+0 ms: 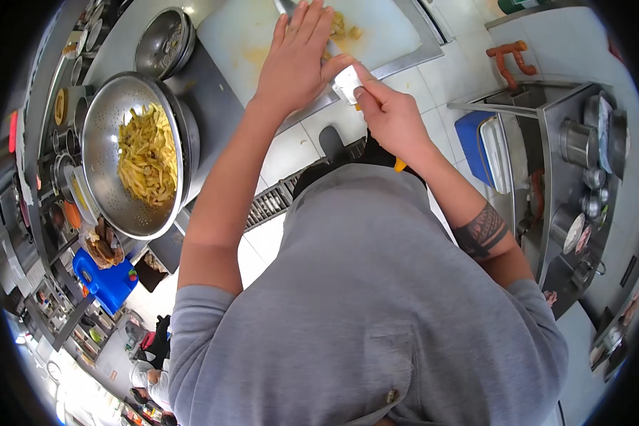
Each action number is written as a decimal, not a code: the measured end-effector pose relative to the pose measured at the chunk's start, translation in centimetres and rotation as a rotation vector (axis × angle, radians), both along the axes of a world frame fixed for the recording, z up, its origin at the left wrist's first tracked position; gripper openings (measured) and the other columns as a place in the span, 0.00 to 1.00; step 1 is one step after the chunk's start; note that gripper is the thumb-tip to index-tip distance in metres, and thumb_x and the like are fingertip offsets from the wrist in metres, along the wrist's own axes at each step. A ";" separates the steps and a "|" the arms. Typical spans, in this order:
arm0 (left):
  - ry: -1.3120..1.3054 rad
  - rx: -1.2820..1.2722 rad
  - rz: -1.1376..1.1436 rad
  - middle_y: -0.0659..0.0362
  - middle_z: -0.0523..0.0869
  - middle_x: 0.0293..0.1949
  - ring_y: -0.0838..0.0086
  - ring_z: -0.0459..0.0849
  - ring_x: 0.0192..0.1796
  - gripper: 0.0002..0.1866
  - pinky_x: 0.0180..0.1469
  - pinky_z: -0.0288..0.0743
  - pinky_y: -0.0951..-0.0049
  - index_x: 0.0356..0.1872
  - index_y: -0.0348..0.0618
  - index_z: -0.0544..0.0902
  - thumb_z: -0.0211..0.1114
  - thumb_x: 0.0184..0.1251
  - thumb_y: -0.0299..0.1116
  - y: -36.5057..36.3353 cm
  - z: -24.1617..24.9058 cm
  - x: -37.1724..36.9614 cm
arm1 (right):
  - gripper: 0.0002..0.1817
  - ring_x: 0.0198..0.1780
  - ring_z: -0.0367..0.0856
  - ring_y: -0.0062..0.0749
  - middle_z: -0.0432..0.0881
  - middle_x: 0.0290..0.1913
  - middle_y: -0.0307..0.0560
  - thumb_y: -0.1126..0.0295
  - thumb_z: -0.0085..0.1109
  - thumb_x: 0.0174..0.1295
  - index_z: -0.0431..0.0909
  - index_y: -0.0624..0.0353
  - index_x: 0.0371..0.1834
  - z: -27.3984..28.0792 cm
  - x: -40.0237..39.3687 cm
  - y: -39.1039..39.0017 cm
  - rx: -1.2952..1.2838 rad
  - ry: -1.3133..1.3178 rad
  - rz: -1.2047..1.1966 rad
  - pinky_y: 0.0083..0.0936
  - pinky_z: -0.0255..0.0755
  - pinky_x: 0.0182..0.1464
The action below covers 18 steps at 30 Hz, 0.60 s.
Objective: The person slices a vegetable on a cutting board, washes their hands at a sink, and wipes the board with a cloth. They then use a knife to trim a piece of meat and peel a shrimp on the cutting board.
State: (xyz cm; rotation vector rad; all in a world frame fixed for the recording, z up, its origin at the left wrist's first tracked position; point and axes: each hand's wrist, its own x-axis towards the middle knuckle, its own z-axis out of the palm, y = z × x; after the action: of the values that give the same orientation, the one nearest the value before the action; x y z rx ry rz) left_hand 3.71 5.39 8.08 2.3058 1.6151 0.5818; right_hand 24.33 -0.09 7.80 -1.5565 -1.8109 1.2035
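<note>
My right hand [394, 117] is wrapped round the white handle [347, 84] of a knife. The knife's blade runs up and left over a white cutting board [227, 35], partly hidden under my left hand [296, 64]. That hand lies flat across the blade with its fingers stretched out. Small yellowish pieces [342, 28] lie on the board beside my left fingers. To the left, a perforated metal colander [99, 184] holds yellow cut strips [148, 157].
Behind the colander stand stacked metal bowls [165, 44]. A blue container [105, 278] is at the lower left, near a bowl of brown pieces [104, 248]. Metal shelving with pots [579, 144] and a blue-and-white box [484, 150] stand to the right. Part of another person [153, 380] shows far lower left.
</note>
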 end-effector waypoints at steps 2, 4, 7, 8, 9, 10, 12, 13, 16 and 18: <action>0.079 0.126 -0.147 0.41 0.62 0.83 0.46 0.54 0.86 0.36 0.85 0.46 0.43 0.82 0.40 0.64 0.57 0.81 0.49 2.6 -0.1 0.5 | 0.26 0.26 0.83 0.43 0.82 0.27 0.58 0.63 0.55 0.78 0.75 0.48 0.78 0.6 0.7 0.9 -0.134 0.083 -0.084 0.40 0.79 0.42; 0.191 0.111 -0.230 0.41 0.63 0.82 0.46 0.55 0.86 0.35 0.85 0.48 0.45 0.81 0.38 0.64 0.58 0.81 0.45 5.2 -0.9 0.3 | 0.26 0.25 0.81 0.37 0.83 0.27 0.54 0.63 0.54 0.78 0.73 0.48 0.79 -1.5 0.8 1.8 -0.131 0.115 -0.092 0.38 0.79 0.38; 0.381 0.091 -0.344 0.51 0.61 0.84 0.52 0.53 0.87 0.32 0.86 0.45 0.47 0.83 0.47 0.62 0.51 0.84 0.47 7.9 -3.3 -1.5 | 0.27 0.21 0.76 0.24 0.79 0.27 0.43 0.63 0.54 0.80 0.71 0.46 0.81 -1.6 0.4 2.1 -0.301 0.201 -0.118 0.28 0.76 0.28; 0.456 0.088 -0.379 0.60 0.57 0.87 0.57 0.50 0.89 0.31 0.88 0.40 0.49 0.86 0.57 0.60 0.45 0.88 0.51 8.6 -4.2 -2.5 | 0.28 0.20 0.73 0.17 0.75 0.27 0.36 0.62 0.54 0.81 0.69 0.43 0.83 -0.9 0.4 2.1 -0.471 0.253 -0.138 0.21 0.72 0.20; 0.458 0.084 -0.389 0.60 0.57 0.87 0.57 0.50 0.89 0.31 0.88 0.40 0.49 0.86 0.57 0.60 0.45 0.88 0.51 9.3 -4.5 -3.1 | 0.29 0.20 0.75 0.20 0.81 0.30 0.39 0.62 0.52 0.80 0.67 0.44 0.84 -0.5 0.9 2.1 -0.526 0.234 -0.110 0.23 0.76 0.23; 0.463 0.083 -0.422 0.63 0.58 0.87 0.59 0.50 0.88 0.29 0.89 0.40 0.50 0.86 0.61 0.60 0.43 0.89 0.48 9.8 -4.7 -3.6 | 0.29 0.20 0.75 0.20 0.81 0.30 0.39 0.62 0.52 0.80 0.67 0.44 0.84 -0.2 1.6 2.0 -0.533 0.234 -0.118 0.23 0.76 0.23; 0.461 0.076 -0.455 0.67 0.59 0.87 0.60 0.50 0.88 0.28 0.89 0.40 0.51 0.86 0.66 0.60 0.42 0.89 0.45 10.2 -5.0 -4.6 | 0.29 0.20 0.74 0.20 0.77 0.27 0.38 0.62 0.53 0.80 0.69 0.41 0.83 0.1 3.3 1.4 -0.611 0.196 -0.083 0.23 0.75 0.23; 0.473 0.057 -0.487 0.68 0.58 0.87 0.60 0.50 0.89 0.28 0.89 0.40 0.51 0.86 0.66 0.60 0.42 0.89 0.45 10.5 -4.9 -5.0 | 0.29 0.20 0.74 0.20 0.77 0.27 0.38 0.62 0.53 0.80 0.69 0.41 0.83 0.4 4.2 1.1 -0.614 0.190 -0.083 0.23 0.75 0.23; 0.481 0.082 -0.535 0.65 0.60 0.86 0.59 0.51 0.88 0.28 0.89 0.42 0.51 0.86 0.64 0.60 0.44 0.89 0.44 10.9 -5.1 -5.8 | 0.28 0.20 0.72 0.18 0.75 0.26 0.37 0.62 0.55 0.80 0.71 0.37 0.82 1.6 7.5 -0.1 -0.668 0.125 -0.072 0.22 0.72 0.22; 0.483 0.123 -0.543 0.62 0.63 0.85 0.58 0.53 0.88 0.29 0.88 0.44 0.51 0.86 0.61 0.60 0.45 0.88 0.43 10.6 -4.9 -6.2 | 0.27 0.20 0.71 0.17 0.74 0.26 0.36 0.64 0.56 0.80 0.73 0.37 0.81 2.4 9.4 -0.8 -0.698 0.092 -0.108 0.21 0.70 0.23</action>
State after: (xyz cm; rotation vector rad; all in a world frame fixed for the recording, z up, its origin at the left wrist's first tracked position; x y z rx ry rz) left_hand -2.48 16.00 3.15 2.9718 1.0315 -0.0076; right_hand 33.72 -0.89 10.17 -1.8727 -1.2814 1.9440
